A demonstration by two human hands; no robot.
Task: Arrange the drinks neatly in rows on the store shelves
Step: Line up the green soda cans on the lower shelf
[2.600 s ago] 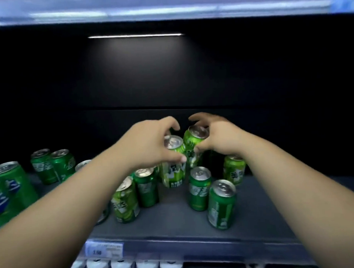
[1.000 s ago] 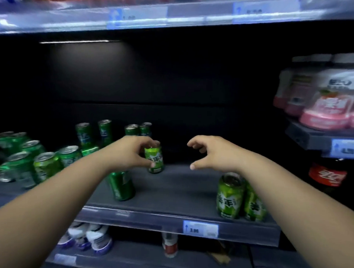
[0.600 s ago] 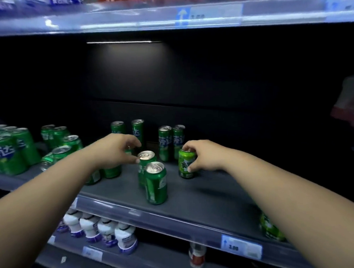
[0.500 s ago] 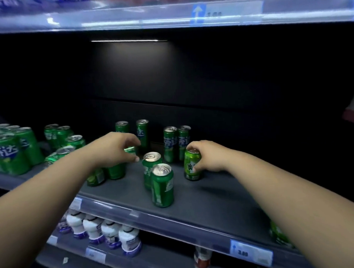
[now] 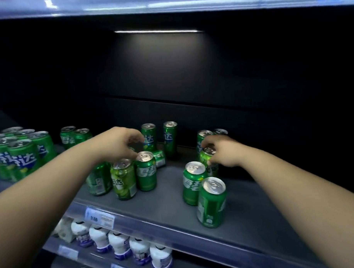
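Fingertips of your right hand point(image 5: 223, 152) pinched the top rim of a light green can point(image 5: 205, 160), which stood upright toward the right of the dark shelf point(image 5: 170, 196). That can sat just behind two darker cans point(image 5: 211, 202) nearer the front edge and just in front of another pair point(image 5: 202, 139) by the back wall. Your left hand point(image 5: 120, 143) hung with fingers curled above a trio of cans point(image 5: 123, 181) at the middle of the shelf; whether it gripped anything under the palm, I could not tell. Just behind that trio one can point(image 5: 160, 158) lay on its side, and two slim tall cans point(image 5: 170, 138) stood upright behind it. A packed cluster of cans point(image 5: 18, 157) filled the left end, with a further pair point(image 5: 72, 136) behind it. Below the shelf, white bottles point(image 5: 119, 244) stood in a row.
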